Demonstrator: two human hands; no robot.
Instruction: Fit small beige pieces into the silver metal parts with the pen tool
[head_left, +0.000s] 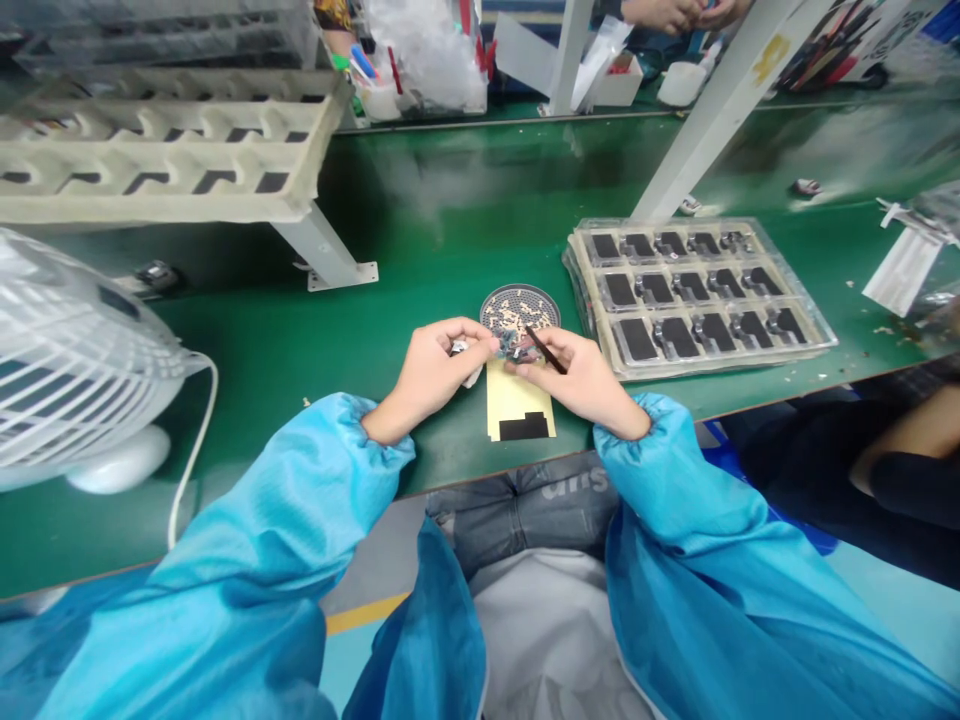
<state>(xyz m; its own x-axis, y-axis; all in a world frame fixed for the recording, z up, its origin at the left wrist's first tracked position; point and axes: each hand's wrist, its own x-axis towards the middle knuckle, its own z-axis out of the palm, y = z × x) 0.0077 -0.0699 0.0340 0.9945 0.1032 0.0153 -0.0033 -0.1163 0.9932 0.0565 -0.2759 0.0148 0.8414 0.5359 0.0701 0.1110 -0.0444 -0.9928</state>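
Left hand [442, 370] holds whitish item [473, 377]; right hand [574, 372] grips dark tool [547, 351]. Risk: knuckle bump against dish [486, 298] could scatter its pale bits [517, 302].

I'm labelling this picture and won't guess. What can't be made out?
In the head view:
Small part: partly covered by the right hand, too small to identify.
White item: mostly hidden by the left hand.
Dark tool: too thin and blurred to identify.
Round dish: near side hidden behind the small part.
Fan: cut off by the left edge.
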